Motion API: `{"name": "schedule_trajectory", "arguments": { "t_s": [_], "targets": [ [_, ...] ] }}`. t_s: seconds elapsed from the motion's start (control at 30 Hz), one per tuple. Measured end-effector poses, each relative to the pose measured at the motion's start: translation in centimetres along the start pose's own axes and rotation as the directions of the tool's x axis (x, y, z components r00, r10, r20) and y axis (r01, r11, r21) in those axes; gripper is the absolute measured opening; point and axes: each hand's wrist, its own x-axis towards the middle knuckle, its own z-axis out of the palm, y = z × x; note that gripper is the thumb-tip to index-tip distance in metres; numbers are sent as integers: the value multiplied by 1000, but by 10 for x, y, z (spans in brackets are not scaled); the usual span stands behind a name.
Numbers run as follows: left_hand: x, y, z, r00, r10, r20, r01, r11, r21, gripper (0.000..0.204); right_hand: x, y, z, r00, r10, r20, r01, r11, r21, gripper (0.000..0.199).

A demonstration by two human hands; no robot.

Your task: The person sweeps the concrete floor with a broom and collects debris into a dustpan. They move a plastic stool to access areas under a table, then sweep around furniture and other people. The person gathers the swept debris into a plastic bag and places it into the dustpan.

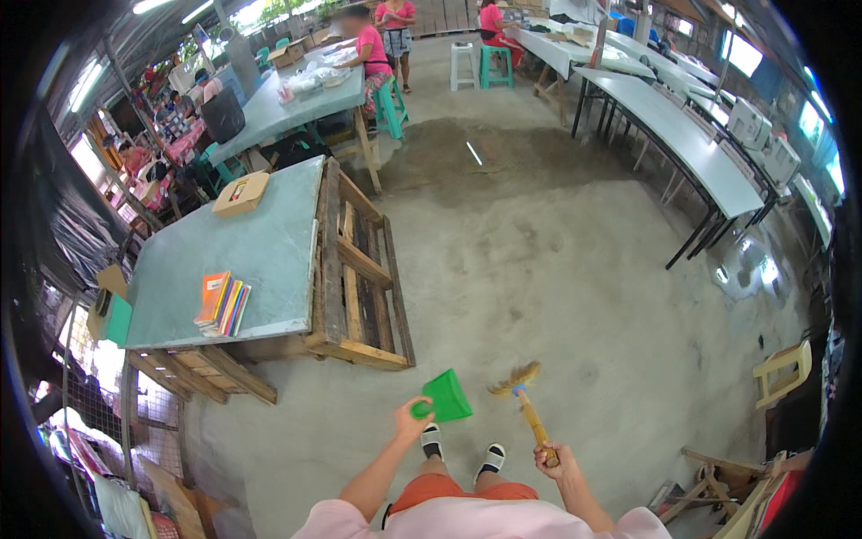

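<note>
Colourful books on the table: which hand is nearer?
Left. The left hand holds the green dustpan, right of the books; the right hand, gripping the broom, is farther right.

Green dustpan (pixel 450 398), yellow broom (pixel 533 422) — light-blue band (pixel 519 389), orange shorts (pixel 415 490), pink shirt (pixel 485 521), grey floor (pixel 557 278) — darkly blotched

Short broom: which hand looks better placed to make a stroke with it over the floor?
Probably the right hand: it grips the handle of the short broom, bristles pointing away ahead. The left hand holds the green dustpan.
</note>
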Motion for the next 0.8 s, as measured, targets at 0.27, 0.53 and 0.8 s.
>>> {"name": "schedule_trajectory", "arguments": {
  "t_s": [0.27, 0.53, 0.8],
  "targets": [
    [53, 7, -29, 992, -11, 123, 13, 1000, -20, 26, 25, 70, 96, 989, -146, -26, 144, 909, 391, 17],
    [84, -8, -54, 986, 37, 163, -33, 999, -29, 27, 35, 105, 134, 984, -179, -22, 166, 851, 499, 16],
    [100, -29, -71, 986, -3, 167, 10, 999, -37, 28, 41, 120, 156, 984, -177, 15, 141, 831, 538, 18]
  ]
}}
